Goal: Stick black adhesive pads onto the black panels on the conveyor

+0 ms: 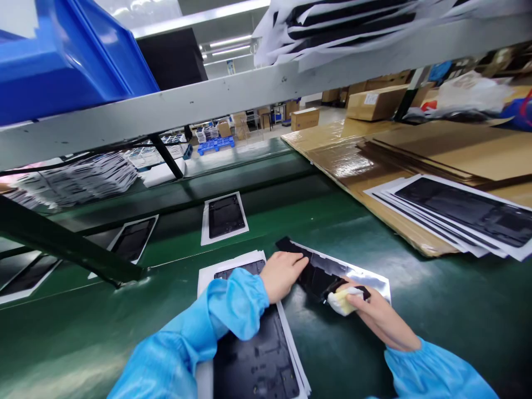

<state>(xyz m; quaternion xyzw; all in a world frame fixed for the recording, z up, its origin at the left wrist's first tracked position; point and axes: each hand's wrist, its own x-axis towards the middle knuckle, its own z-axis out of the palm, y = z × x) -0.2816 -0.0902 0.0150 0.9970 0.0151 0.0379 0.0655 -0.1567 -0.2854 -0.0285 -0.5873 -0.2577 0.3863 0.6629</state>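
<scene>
A dark flat panel [318, 277] lies slanted over a shiny pale sheet [372, 275] in front of me. My left hand [285, 274] is closed at the panel's left end, its fingertips on the dark surface; part of the grip is hidden. At the other end, my right hand [376, 310] pinches a pale yellow and white wiping cloth [344, 301] against or close to the panel. Beneath my left forearm, a black moulded panel [257, 354] rests on a stack of white sheets [204, 277]. The sleeve partly covers it.
Green conveyor belt [274, 202] carries several dark panels on white sheets, one panel [226, 216] straight ahead. More sheeted panels [465, 208] lie on cardboard [353, 172] at right. A metal shelf [233, 91] crosses overhead with a blue bin [78, 61]; a dark post [66, 238] stands left.
</scene>
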